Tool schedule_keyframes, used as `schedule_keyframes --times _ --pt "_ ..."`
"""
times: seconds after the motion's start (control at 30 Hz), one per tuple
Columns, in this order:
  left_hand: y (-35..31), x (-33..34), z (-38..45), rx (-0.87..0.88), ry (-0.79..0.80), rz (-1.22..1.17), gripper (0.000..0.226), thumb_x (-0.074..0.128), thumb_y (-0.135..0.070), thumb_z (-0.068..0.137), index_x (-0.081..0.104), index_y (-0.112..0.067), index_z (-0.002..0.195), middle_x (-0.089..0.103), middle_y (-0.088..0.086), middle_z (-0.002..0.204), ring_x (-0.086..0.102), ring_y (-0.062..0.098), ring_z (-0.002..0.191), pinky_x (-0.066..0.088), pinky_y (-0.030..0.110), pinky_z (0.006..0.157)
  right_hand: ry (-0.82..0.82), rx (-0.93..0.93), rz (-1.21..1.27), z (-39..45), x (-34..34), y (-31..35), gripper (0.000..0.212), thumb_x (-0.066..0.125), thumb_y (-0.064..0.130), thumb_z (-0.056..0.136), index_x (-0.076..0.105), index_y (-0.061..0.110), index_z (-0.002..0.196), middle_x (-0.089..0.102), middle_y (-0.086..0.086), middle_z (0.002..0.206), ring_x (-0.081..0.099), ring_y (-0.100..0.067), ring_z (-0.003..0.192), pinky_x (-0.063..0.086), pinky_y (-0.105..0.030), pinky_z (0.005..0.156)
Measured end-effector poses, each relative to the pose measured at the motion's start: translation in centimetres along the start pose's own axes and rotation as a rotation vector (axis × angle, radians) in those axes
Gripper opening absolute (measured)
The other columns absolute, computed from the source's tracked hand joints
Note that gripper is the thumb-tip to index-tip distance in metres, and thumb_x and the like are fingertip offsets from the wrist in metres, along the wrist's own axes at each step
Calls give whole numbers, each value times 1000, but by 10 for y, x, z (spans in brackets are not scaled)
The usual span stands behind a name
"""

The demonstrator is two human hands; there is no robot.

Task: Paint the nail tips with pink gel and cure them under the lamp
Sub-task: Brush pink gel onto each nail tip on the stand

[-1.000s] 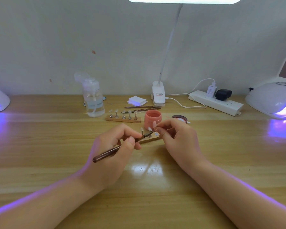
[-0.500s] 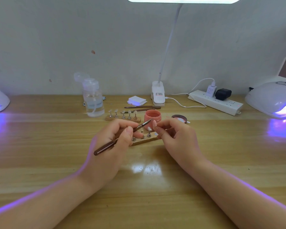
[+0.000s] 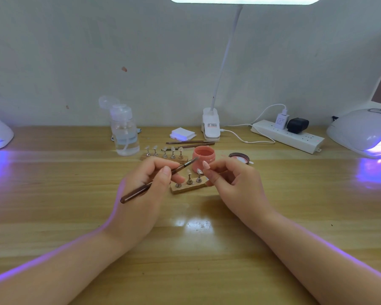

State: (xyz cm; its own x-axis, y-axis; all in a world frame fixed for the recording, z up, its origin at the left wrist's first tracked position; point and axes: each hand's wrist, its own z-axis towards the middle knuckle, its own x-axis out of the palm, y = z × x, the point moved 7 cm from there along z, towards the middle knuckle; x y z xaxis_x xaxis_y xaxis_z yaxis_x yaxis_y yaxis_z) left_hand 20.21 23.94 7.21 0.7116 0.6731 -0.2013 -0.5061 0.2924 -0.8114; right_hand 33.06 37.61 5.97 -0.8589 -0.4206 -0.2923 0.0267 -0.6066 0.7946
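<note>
Holding pink gel, the open jar (image 3: pixel 203 156) meets the brush (image 3: pixel 154 181) tip.

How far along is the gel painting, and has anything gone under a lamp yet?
Done: the pink gel jar is open, its lid beside it. In hand: the left hand holds the brush, bristles at the jar; the right hand pinches a pink nail tip. Left: tips on the near stand and far stand look unpainted. Nothing shows under the right lamp, though its inside is hidden.

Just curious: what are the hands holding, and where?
Left hand pinches the brush mid-handle. Right hand pinches a nail tip; exact hold unclear.
</note>
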Motion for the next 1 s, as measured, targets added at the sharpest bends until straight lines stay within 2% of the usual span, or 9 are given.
schedule_keyframes --times 0.1,0.27,0.4,0.57,0.7,0.8,0.87,0.93,1.0 --pt "-1 -1 -2 -2 -2 -30 19 48 -22 91 66 -24 98 75 -7 88 67 3 87 46 9 74 -12 25 26 0 -1 0 4 71 18 86 71 14 83 70 6 77 68 -24 68 54 -46 70" --pt "-5 6 -6 12 82 -29 19 51 -18 89 68 -20 97 75 -6 88 69 5 91 47 10 77 -42 30 -9 1 -3 -2 3 73 15 84 71 16 83 69 13 74 67 -21 65 54 -42 68" --pt "-7 4 -9 45 100 -3 22 49 -32 82 68 -20 87 73 -1 78 68 10 82 50 21 77 -58 34 -31 1 -5 -3 3 73 15 84 71 17 83 70 7 73 67 -19 65 55 -42 68" --pt "-9 4 -7 26 53 -20 19 53 -32 87 66 -24 97 73 -8 87 67 5 88 45 9 76 -54 22 -58 1 -5 -3 2 73 16 84 72 17 84 68 14 73 66 -17 65 54 -41 68" --pt "-7 7 -8 6 87 31 20 54 -20 87 70 -26 96 74 -13 87 67 3 85 46 10 72 -56 6 -118 1 -5 -3 6 73 13 84 71 18 82 66 15 71 64 -14 65 53 -39 68" --pt "-12 2 -9 47 74 62 16 54 -28 83 69 -27 88 74 -9 80 67 4 79 46 12 71 -70 6 -145 2 -6 -2 9 72 14 84 70 22 79 65 22 71 64 -11 65 53 -33 66" --pt "-14 1 -9 52 59 70 19 52 -32 83 69 -27 90 73 -10 81 66 5 80 46 13 71 -72 -4 -150 2 -6 -1 6 73 14 84 71 19 81 65 22 71 64 -8 66 52 -27 65" --pt "-13 3 -8 35 50 67 16 56 -25 86 69 -27 95 73 -14 84 64 0 80 43 8 70 -67 -31 -175 1 -6 1 4 73 13 84 71 16 82 63 20 69 61 -4 65 49 -23 64" --pt "-13 6 -8 10 59 62 21 55 -21 86 70 -28 99 73 -16 88 62 -4 76 42 6 67 -63 -52 -213 1 -5 3 2 73 13 84 71 15 83 62 16 67 58 -6 64 48 -24 63"
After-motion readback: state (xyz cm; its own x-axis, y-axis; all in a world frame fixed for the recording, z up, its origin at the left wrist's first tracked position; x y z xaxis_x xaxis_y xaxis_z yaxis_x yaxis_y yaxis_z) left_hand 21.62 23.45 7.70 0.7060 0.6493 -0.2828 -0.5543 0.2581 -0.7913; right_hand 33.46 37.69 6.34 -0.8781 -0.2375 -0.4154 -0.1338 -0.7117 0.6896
